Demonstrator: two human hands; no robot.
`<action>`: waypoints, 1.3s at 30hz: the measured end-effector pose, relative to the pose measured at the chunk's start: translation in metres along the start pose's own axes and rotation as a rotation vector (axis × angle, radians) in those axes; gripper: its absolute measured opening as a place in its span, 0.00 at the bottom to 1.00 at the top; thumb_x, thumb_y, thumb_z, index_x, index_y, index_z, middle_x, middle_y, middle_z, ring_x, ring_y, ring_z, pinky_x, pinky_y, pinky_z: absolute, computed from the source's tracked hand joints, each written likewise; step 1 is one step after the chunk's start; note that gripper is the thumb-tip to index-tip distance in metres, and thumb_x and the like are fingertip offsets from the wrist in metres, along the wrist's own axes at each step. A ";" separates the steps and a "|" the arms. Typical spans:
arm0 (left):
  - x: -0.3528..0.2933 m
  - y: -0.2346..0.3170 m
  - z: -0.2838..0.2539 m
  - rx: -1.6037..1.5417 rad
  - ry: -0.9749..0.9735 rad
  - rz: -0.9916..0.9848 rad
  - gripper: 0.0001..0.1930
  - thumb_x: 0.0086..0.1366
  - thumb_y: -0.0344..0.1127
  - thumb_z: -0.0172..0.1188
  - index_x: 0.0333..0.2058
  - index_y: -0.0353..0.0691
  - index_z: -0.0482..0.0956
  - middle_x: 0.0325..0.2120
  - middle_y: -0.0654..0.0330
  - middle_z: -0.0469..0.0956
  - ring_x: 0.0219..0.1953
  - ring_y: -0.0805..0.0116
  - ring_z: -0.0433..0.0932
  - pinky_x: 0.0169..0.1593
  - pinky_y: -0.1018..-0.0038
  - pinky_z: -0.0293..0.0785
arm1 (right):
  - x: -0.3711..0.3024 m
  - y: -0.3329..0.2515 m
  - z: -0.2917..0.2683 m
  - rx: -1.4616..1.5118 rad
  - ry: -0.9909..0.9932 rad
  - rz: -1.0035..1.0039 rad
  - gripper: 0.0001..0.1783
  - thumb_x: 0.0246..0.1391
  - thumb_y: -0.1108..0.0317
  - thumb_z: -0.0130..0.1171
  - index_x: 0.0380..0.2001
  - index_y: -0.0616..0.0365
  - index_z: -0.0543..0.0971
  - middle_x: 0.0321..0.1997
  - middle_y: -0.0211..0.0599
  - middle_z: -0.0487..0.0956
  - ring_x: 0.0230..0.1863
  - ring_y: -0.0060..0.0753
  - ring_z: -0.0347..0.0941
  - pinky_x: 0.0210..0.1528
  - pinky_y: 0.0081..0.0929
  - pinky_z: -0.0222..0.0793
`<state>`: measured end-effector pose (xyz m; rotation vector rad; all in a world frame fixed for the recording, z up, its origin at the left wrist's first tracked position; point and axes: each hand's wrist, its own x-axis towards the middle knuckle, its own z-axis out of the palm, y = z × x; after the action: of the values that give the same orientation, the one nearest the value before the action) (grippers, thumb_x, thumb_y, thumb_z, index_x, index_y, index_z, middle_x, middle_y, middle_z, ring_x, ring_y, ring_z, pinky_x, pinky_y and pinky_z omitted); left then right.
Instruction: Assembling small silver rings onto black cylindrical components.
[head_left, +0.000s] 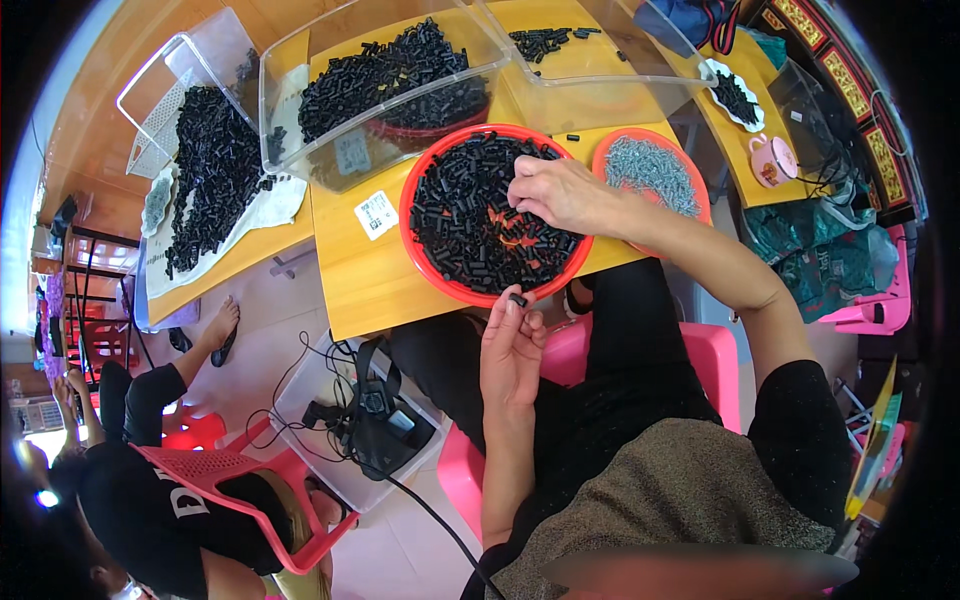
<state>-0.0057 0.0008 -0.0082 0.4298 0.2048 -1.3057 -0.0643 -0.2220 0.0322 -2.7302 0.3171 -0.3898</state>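
My left hand (512,350) is raised just in front of a round red basin (410,258), palm turned up. Between its thumb and fingertip it pinches a small black cylindrical piece (517,299). The basin is heaped with loose black cylindrical pieces (462,205) of the same look. My right hand (560,195) hovers over the right side of the basin with fingers pressed together; what they hold, if anything, is hidden. Under my right forearm stands a red dish (602,148) full of small silvery metal parts (652,172), too fine to name surely.
Behind the basin a clear plastic bin (385,150) holds more black pieces, and another clear bin (610,100) stands right of it. Black pieces cover a cloth (290,200) at left. A pink mug (772,160) stands far right. A person (150,500) sits at lower left.
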 end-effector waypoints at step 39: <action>-0.009 -0.008 0.003 0.053 -0.033 0.143 0.10 0.66 0.31 0.53 0.46 0.40 0.72 0.37 0.61 0.77 0.36 0.75 0.75 0.43 0.77 0.72 | -0.070 -0.113 -0.023 0.666 -0.038 0.344 0.10 0.49 0.68 0.61 0.29 0.64 0.75 0.28 0.43 0.77 0.31 0.43 0.76 0.34 0.33 0.71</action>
<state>-0.0161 0.0060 -0.0034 0.4598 0.1099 -1.1785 -0.1179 -0.1076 0.0806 -1.9856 0.5268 -0.2808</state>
